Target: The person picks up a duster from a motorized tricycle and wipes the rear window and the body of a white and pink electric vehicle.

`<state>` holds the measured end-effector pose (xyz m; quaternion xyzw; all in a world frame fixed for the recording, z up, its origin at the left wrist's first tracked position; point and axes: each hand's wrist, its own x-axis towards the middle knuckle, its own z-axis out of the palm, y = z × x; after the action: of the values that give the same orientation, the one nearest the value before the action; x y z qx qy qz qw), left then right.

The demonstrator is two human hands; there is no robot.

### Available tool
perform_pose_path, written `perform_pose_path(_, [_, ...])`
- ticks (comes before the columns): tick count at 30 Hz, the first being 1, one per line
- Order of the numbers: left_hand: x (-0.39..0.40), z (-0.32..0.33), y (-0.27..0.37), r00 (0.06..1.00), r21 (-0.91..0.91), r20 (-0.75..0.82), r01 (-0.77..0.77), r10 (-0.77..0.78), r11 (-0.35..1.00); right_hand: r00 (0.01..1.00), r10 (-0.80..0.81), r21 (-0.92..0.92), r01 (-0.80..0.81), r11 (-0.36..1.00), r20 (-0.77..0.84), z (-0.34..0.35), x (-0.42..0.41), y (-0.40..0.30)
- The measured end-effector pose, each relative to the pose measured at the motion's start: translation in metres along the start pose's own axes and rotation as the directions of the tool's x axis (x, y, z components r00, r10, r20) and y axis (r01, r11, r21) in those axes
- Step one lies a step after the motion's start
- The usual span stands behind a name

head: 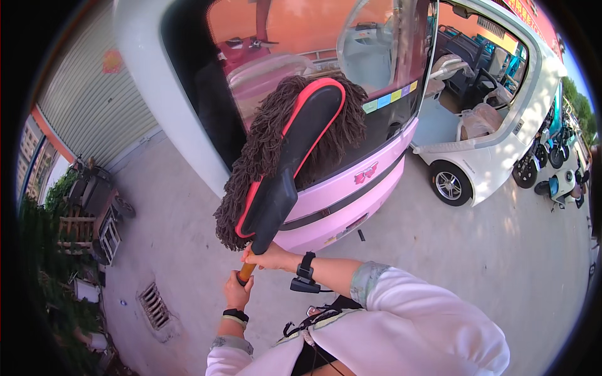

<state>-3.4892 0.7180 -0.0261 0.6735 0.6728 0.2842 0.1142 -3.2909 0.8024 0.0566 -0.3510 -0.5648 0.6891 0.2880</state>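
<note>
A car duster (312,127) with brown-grey yarn strands and a black, red-edged back is held up before a small pink-and-white vehicle (338,192). My left hand (237,290) is closed round the lower end of its handle. Just above it, my right hand (270,257) grips the orange part of the handle below the black joint. The yarn head covers part of the vehicle's windowed end panel (381,122); whether the strands touch the glass cannot be told.
A white small vehicle (489,174) with an open side stands at the right, beyond it several scooters (562,185). At the left are a cargo tricycle (101,221), plants and a rolling shutter (94,94). A metal drain grate (154,305) lies in the concrete.
</note>
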Motion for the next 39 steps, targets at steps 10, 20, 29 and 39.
perform_pose_path(10, [0.033, 0.055, 0.086, 0.98, 0.046, 0.042, -0.198, 0.196, 0.979, 0.99, 0.033, 0.17, -0.009, 0.985, -0.135, -0.104, -0.055, -0.008])
perform_pose_path(20, [0.09, 0.058, 0.349, 0.963, -0.068, 0.124, -0.232, 0.239, 0.97, 0.939, -0.145, 0.211, 0.216, 0.953, -0.311, -0.285, -0.145, -0.135])
perform_pose_path(29, [0.116, 0.071, 0.459, 0.912, -0.132, 0.294, -0.257, 0.285, 0.957, 0.957, -0.071, 0.427, 0.192, 0.884, -0.282, -0.401, -0.182, -0.138])
perform_pose_path(39, [0.07, 0.04, 0.417, 0.883, 0.011, 0.43, -0.213, 0.188, 0.977, 0.991, -0.027, 0.679, 0.107, 0.726, -0.128, -0.341, -0.176, -0.052])
